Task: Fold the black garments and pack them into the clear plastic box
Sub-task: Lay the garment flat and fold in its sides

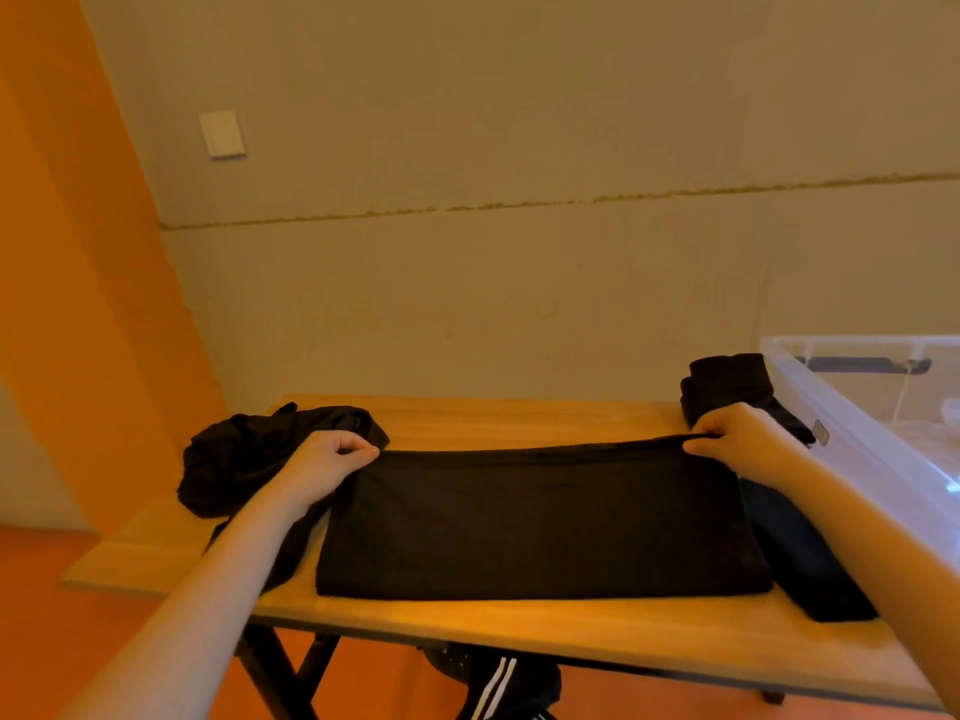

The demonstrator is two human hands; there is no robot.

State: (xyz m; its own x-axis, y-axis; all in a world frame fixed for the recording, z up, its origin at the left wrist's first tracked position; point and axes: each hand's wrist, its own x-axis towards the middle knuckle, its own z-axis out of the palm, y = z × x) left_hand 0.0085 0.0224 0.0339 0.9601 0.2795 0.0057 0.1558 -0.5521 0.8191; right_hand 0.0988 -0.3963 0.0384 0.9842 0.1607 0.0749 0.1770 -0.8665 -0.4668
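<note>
Black garment point(540, 522), folded into a wide rectangle, lay flat across the middle of the wooden table point(467, 623), its near edge just short of the table's front edge. The left hand point(324, 462) pinched the far left corner of the fabric between thumb and curled fingers, and the right hand point(743, 439) pinched the far right corner the same way, so the far edge ran taut between them and was lifted slightly. A crumpled black pile point(244, 459) sat on the table to the left, partly under the left forearm. A folded black stack point(727, 379) rested behind the right hand, beside the clear plastic box point(857, 439) at the table's right end. Another dark folded piece point(810, 569) lay just right of the garment, beneath the right forearm. A white wall plate point(223, 133) hung on the wall beyond.
</note>
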